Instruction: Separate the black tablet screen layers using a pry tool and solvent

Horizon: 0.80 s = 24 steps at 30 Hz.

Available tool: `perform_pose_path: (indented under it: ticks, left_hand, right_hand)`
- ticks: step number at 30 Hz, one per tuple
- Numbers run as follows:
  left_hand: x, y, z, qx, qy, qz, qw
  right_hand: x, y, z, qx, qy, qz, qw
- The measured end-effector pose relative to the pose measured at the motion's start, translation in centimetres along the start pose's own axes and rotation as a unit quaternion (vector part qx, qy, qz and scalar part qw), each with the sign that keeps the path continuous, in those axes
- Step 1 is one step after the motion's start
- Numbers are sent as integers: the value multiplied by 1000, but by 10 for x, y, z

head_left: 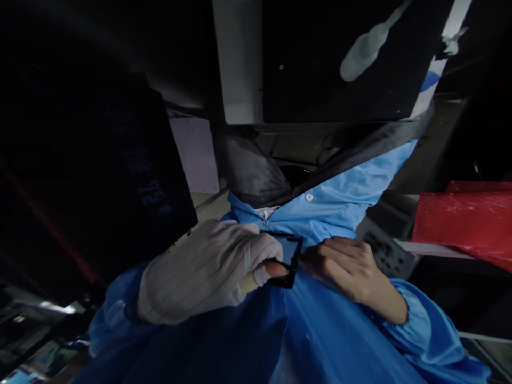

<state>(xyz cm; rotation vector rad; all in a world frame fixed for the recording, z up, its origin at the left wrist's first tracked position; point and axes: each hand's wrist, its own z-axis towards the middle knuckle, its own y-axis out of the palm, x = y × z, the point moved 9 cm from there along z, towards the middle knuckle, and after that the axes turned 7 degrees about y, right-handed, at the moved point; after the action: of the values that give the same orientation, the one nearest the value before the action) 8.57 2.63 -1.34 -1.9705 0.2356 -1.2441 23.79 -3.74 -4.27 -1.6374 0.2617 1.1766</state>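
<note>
Frame, black and small, is held in front of the smock, between the two hands. Its left part is hidden under the gloved left hand, so its full outline cannot be made out; blue shows inside it, and whether that is the smock seen through or a panel, I cannot tell. The left hand is clamped on it, the bare tip of the thumb lying across the lower inner side. The right hand is ungloved, apart from the left, fingers curled at the right edge; their tips are out of sight, so I cannot tell whether they grip or only touch. Pale marks on the dark box are too blurred to read, the left and upper sides fade into black, and the bottle has its thin end cut off by the top border.

Beyond the hands lies the lap, then the near edge of the desk, well apart from them. The box's corner comes near the left hand; red wrap sits farther off, past the right hand. The visible right side runs away from the body, far end leaning rightward; with the left covered, the long axis cannot be judged.
</note>
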Motion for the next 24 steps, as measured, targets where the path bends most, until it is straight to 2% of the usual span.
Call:
perform_pose_path:
  ticks: [2,7,10,15,17,21,24]
  left_hand:
    - [0,-6,4,28,19,2,999]
    - [-5,-7,12,31,46,-41,998]
    - [-11,-9,15,43,40,-46,997]
    - [-23,-4,16,10,36,-41,998]
    - [-30,-5,17,19,33,-52,998]
    - [-53,-3,24,16,-12,-126,992]
    - [-71,3,31,-6,-73,-209,975]
  right_hand:
    - [1,-1,3,0,4,-1,1000]
    - [7,2,8,-36,27,7,999]
    - [10,3,11,-54,38,12,998]
    - [18,5,16,-59,55,-1,997]
    - [22,8,18,-65,66,-6,996]
    - [36,18,20,-84,94,-6,992]
    - [46,22,20,-82,111,7,990]
